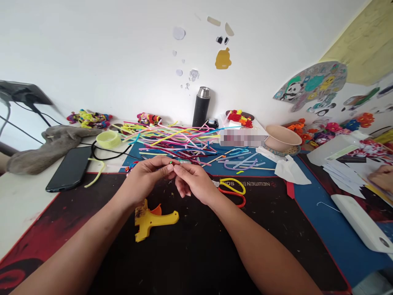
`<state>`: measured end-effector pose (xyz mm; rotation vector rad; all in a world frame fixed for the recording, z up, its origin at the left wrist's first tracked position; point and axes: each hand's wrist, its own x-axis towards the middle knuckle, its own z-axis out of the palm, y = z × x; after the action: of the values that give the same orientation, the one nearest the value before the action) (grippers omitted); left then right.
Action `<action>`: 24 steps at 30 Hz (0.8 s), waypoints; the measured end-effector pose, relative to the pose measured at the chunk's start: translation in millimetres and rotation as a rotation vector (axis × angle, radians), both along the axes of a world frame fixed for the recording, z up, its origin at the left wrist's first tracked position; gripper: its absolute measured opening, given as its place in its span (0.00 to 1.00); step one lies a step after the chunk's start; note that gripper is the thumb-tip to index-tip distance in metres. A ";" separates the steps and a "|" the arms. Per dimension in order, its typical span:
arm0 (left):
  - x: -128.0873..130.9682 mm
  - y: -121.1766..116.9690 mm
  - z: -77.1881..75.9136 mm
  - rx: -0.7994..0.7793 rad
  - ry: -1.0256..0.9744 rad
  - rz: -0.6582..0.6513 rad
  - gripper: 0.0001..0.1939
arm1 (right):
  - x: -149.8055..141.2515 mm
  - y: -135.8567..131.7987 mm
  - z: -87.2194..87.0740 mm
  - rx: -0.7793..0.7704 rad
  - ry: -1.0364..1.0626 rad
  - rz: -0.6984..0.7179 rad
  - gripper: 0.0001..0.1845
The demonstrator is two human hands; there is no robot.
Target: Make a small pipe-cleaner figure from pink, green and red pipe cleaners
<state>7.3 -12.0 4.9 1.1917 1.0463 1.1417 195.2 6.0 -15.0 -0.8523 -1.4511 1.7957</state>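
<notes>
My left hand (147, 174) and my right hand (193, 181) meet over the dark desk mat (196, 246), fingertips pinched together on a tiny green piece (170, 163), too small to name. Just beyond the hands lies a big heap of coloured pipe cleaners (172, 139). A yellow glue gun (150, 219) lies on the mat under my left wrist. Yellow-and-red scissors (235, 189) lie just right of my right hand.
A black phone (70, 169) and grey cloth (46, 147) lie at the left. A black flask (201, 106) stands by the wall. A beige bowl (282, 138), tissue (291, 171), papers (344, 166) and a white box (359, 221) fill the right. Another person's hand (382, 177) shows at the right edge.
</notes>
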 end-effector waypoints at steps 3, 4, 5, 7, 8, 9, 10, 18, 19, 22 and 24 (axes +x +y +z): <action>-8.5 2.8 0.0 0.098 0.166 0.096 0.12 | 1.8 1.5 0.5 0.059 -0.109 -0.013 0.25; -10.8 3.6 0.6 0.113 0.199 0.132 0.13 | 2.5 2.3 0.9 0.083 -0.133 -0.029 0.25; -12.2 4.0 1.3 0.121 0.224 0.159 0.13 | 3.1 3.2 1.4 0.104 -0.145 -0.051 0.25; -12.7 3.9 2.9 0.132 0.272 0.165 0.15 | 4.3 5.0 2.0 0.119 -0.136 -0.106 0.25; -11.8 3.3 3.5 0.141 0.298 0.146 0.16 | 4.7 6.0 2.0 0.113 -0.124 -0.134 0.25; -10.4 2.5 4.0 0.154 0.318 0.116 0.16 | 5.1 6.8 1.8 0.103 -0.109 -0.158 0.25; -8.8 1.6 4.3 0.168 0.330 0.078 0.18 | 5.5 7.5 1.5 0.093 -0.091 -0.175 0.25; -6.3 2.1 4.0 0.103 0.252 -0.168 0.30 | 5.8 6.7 3.5 0.086 -0.082 -0.094 0.18; -7.1 3.5 3.1 0.072 0.231 -0.171 0.29 | 5.7 6.7 3.7 0.089 -0.084 -0.092 0.17; -9.0 7.4 -0.7 -0.007 0.165 -0.144 0.30 | 5.1 7.0 2.3 0.077 -0.076 -0.101 0.16; -9.6 9.1 -2.8 -0.028 0.131 -0.102 0.31 | 4.5 7.0 0.5 0.071 -0.065 -0.098 0.15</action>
<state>-2.3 -2.9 2.1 1.2964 1.0841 0.9778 199.7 13.0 -14.4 -0.9366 -1.4795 1.6483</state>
